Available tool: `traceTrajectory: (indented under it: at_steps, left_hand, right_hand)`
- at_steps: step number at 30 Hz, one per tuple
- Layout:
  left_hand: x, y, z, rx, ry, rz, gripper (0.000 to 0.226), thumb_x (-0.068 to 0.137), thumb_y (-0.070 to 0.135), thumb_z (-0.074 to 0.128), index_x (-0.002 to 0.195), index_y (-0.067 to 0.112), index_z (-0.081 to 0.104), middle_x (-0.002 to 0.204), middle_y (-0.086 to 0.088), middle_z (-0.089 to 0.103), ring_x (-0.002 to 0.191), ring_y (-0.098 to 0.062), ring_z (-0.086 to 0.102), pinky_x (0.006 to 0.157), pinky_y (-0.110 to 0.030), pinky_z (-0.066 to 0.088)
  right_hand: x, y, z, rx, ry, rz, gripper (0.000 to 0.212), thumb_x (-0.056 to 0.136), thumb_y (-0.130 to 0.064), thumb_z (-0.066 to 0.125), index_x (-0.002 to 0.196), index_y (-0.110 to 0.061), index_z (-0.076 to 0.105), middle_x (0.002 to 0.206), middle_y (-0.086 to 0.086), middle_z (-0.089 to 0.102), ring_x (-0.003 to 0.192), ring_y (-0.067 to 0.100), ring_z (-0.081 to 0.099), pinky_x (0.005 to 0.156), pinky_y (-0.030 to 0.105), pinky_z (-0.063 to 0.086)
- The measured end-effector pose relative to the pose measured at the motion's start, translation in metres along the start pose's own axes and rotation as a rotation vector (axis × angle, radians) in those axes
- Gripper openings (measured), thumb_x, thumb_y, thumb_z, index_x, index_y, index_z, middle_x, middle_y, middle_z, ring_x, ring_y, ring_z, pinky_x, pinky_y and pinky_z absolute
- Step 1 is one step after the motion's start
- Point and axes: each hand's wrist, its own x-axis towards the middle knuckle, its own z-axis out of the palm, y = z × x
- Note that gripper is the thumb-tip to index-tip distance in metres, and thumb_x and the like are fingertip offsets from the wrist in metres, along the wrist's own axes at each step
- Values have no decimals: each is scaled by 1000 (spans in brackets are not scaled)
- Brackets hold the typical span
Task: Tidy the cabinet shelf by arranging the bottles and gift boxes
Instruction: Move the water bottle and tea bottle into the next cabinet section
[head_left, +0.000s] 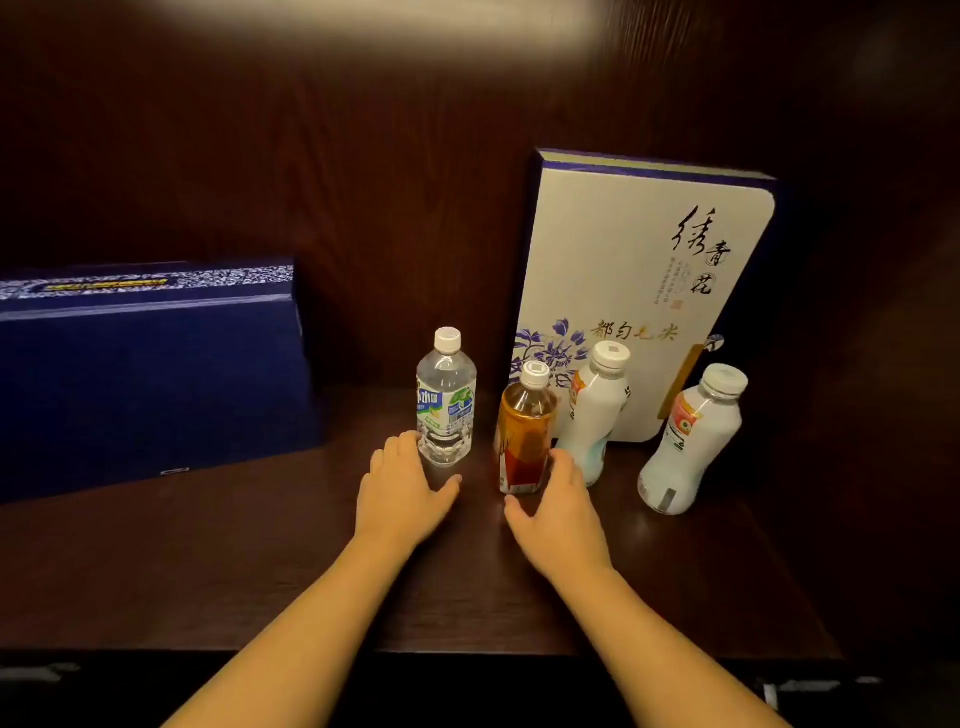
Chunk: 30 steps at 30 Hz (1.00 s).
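Dark wood cabinet shelf (208, 571), viewed from the head camera.

Far left: navy gift box (150, 384) lying flat on its long side, patterned band along the top, well apart from the bottles.

Centre-left: clear water bottle (445, 400), upright, white cap. Left hand (402, 493) is palm-down on the shelf just in front of it, fingers spread loosely, fingertips at the bottle's base, holding nothing.

Centre: amber tea bottle (524, 431), upright. Right hand (558, 512) open beside its lower right, thumb below the base, fingers curved round the side; cannot tell if they touch, not gripping.

Right: two white drink bottles, the nearer one (597, 415) just beside the tea, the far-right one (688, 441) apart from it.

Behind them: white gift box (644, 270) with blue floral print, standing upright, leaning against the back panel.
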Motion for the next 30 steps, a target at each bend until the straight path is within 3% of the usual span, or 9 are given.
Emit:
traceTrajectory:
  at_steps: [3,9,24,30]
  left_hand:
    - [8,4,9,-128,37,-44,87,72,56,76,141,22,36,131,0,49,120,-23,47,93,-42,49]
    - [29,5,20,-312,61,-45,87,68,44,84,139,21,39,131,2,51,126,-17,46,100,-42,47]
    - [34,-3,20,-436,71,-129,72,58,56,86,115,36,47,111,13,66,100,-8,65,85,-37,56]
    - [8,-6,12,-460,45,-98,70,54,58,87,107,43,45,94,25,62,92,-1,66,79,-31,56]
  right_hand:
    - [12,4,8,86,68,-26,82,78,-44,74,142,-22,29,136,0,46,123,17,50,95,35,50]
    - [29,5,20,118,124,-33,85,72,-52,77,137,-20,31,128,0,55,116,17,55,90,36,53]
    - [21,-2,17,153,112,59,80,71,-46,77,133,-24,32,121,-1,59,107,19,60,83,37,55]
    - [-3,-4,8,192,68,126,83,67,-42,80,130,-31,27,119,-2,60,107,20,61,79,28,51]
